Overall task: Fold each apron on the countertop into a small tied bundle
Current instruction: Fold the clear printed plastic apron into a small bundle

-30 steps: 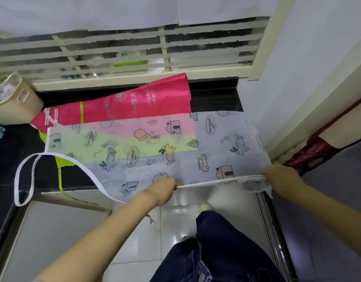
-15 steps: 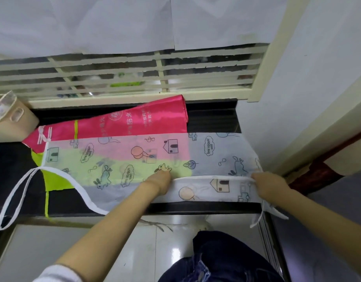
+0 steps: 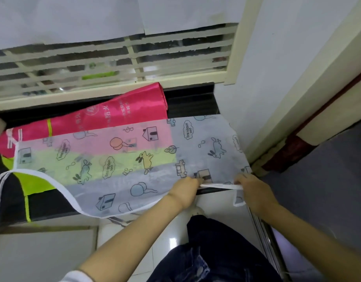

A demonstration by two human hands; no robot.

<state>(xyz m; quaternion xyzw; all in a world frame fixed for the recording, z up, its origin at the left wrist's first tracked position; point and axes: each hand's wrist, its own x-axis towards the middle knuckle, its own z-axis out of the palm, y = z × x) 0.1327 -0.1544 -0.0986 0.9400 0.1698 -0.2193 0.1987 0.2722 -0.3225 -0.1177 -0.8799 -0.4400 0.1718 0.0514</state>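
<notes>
- Head view: a thin white printed apron, patterned with rabbits, houses and cars, lies spread flat across a dark desk, its near edge hanging a little over the desk's front.
- At the printed apron's near right corner, the person's left hand curls its fingers round one end of a white tie strip. The right hand, just to the right, pinches the other end, and the strip runs straight between the two hands.
- A short piece of white-edged fabric dangles below the right hand, off the printed apron's right corner.
- Under the printed apron, and showing through it as bands of colour, lie two more. A pink apron with white lettering sticks out beyond its far edge, and a lime-green apron shows past its left end.
- From the printed apron's left end, a white neck loop trails toward the desk's front edge.
- Beyond the printed apron's far side stands a cream window grille, with paper sheets covering its upper part.
- Nearer than the printed apron, the person's dark jeans show above glossy white floor tiles.
</notes>
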